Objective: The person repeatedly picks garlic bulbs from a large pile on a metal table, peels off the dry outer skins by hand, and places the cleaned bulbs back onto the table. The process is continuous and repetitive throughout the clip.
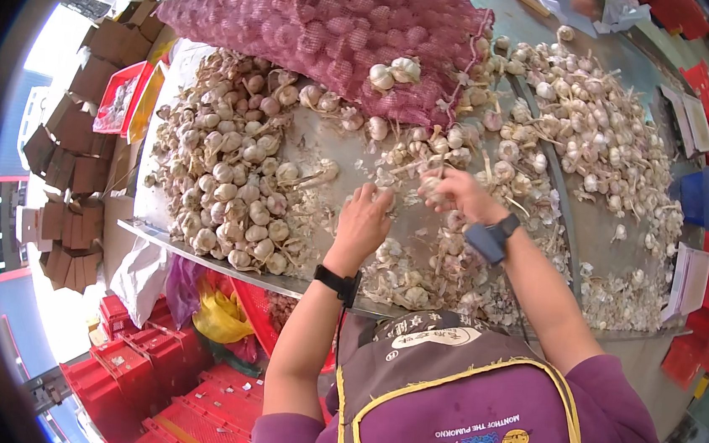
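Note:
My left hand (363, 224) is over the metal table, its fingers curled in around a pale thing that looks like a garlic bulb, mostly hidden. Just to the right, my right hand (461, 194) is closed on a garlic bulb (431, 193), slightly smeared by motion. A dense heap of garlic bulbs (227, 185) with dry stems covers the table on the left. Loose peelings and garlic (404, 281) lie below and between my hands. Beyond them, a purple-red mesh sack (320, 33) full of garlic rests on the table, with a pair of white bulbs (394, 74) on top.
A dark strip (561, 189) divides the metal table (307, 141); past it spreads another garlic pile (591, 124). A blue bin (705, 198) and red crates stand at the right. Red crates (138, 380) and bags are low on the left. The table's near edge (192, 251) passes before me.

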Demonstrator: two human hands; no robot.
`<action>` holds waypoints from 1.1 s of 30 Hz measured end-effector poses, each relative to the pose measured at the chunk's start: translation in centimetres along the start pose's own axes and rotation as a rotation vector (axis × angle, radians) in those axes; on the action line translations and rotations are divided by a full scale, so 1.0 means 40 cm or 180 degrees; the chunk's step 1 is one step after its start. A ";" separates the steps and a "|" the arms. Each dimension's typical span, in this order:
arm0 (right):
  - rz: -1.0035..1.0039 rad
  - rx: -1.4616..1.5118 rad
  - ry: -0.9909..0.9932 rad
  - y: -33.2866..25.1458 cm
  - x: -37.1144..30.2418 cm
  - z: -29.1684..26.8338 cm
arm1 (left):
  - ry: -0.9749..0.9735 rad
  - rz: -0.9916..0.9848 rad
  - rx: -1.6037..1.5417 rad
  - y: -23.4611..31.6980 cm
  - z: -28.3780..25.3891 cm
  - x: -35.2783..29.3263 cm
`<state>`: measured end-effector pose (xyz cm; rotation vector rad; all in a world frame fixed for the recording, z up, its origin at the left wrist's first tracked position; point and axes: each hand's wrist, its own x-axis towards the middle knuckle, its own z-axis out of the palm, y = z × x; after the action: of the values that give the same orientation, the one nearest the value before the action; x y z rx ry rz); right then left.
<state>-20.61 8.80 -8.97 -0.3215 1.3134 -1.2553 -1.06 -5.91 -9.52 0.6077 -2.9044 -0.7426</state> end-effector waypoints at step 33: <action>0.0216 0.1699 -0.0701 0.106 -0.281 -0.148 | -0.0342 -0.1319 -0.4493 0.191 -0.038 -0.091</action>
<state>-20.84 22.18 -8.18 -0.0314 0.7588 -1.4143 -0.16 1.01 -4.45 0.8676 -1.5401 -2.4357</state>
